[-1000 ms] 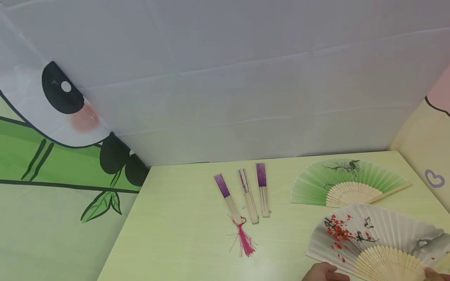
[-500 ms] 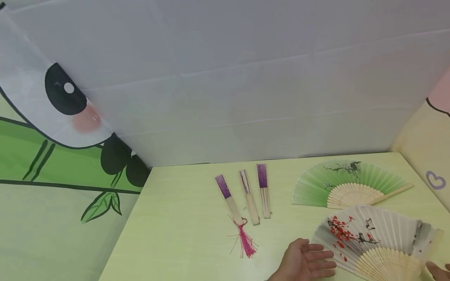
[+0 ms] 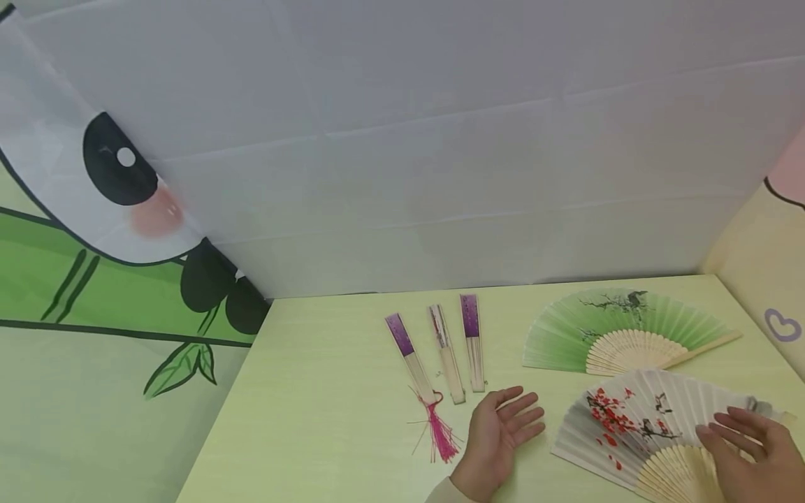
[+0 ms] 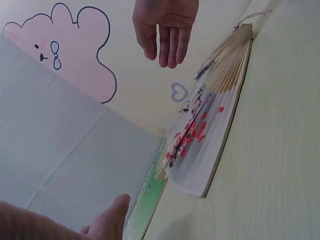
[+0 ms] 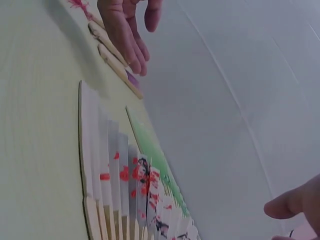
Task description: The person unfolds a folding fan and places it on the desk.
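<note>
My left hand [image 3: 497, 443] hovers with spread, nearly straight fingers between the closed fans and the white fan, holding nothing. Over the right part of the spread white folding fan [image 3: 635, 412], printed with red blossoms, is my right hand [image 3: 755, 447], its fingers loosely bent and holding nothing. A spread green folding fan [image 3: 666, 314] lies behind the white one. To the left rest three closed folding fans: a purple one [image 3: 399, 335] with a pink tassel [image 3: 441, 433], a pale patterned one [image 3: 446, 353] and another purple one [image 3: 469, 318].
The pale yellow-green table [image 3: 302, 419] meets a grey-white cloth wall [image 3: 402, 175] at the back. A cartoon-printed panel [image 3: 126, 279] stands on the left side, and a cream panel with a heart [image 3: 782, 325] on the right.
Both hands have let go of the white fan. The left hand has moved left and away toward the closed fans; the right has risen over the white fan.
</note>
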Available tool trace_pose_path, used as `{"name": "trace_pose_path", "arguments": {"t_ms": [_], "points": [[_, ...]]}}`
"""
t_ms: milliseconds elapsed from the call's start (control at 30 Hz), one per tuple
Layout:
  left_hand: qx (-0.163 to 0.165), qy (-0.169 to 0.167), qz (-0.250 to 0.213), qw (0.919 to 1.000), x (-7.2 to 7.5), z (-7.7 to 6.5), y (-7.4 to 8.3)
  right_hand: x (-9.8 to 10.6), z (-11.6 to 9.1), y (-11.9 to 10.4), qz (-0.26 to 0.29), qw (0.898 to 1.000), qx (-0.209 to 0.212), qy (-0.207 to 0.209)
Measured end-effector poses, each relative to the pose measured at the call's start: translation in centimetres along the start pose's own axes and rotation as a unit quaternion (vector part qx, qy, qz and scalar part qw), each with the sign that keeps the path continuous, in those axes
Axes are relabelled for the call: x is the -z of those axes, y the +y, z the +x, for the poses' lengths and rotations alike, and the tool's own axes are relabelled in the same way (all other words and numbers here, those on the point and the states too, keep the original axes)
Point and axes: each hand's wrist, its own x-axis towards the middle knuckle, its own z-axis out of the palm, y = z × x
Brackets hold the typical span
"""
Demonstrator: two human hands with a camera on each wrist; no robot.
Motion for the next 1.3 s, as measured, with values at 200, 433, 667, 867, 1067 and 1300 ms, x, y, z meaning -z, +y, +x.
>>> {"name": "trace_pose_path", "arguments": {"t_ms": [200,433,667,867,1067,1300], "points": [[-0.043,0.011,-0.009,0.999,0.9,0.6,1.3,-1.2,-0.8,-2.3,-0.05,0.995,0.028,-0.085],[-0.081,0.027,-0.017,0.9962,1.6,1.1,2.6,-3.1,-2.2,-3.5,-0.038,0.977,0.141,-0.158],[-0.112,0.045,-0.014,0.9926,2.4,1.5,3.4,-5.9,-3.9,-5.2,-0.032,0.963,0.177,-0.203],[-0.132,0.051,-0.012,0.9899,3.0,1.9,4.0,-7.8,-4.8,-5.9,-0.02,0.951,0.21,-0.224],[-0.139,0.05,-0.012,0.989,3.5,2.2,4.4,-9.2,-5.3,-7.0,-0.038,0.949,0.183,-0.256],[-0.142,0.065,-0.024,0.9874,3.8,2.6,5.1,-11.0,-5.9,-7.5,-0.039,0.945,0.173,-0.274]]}}
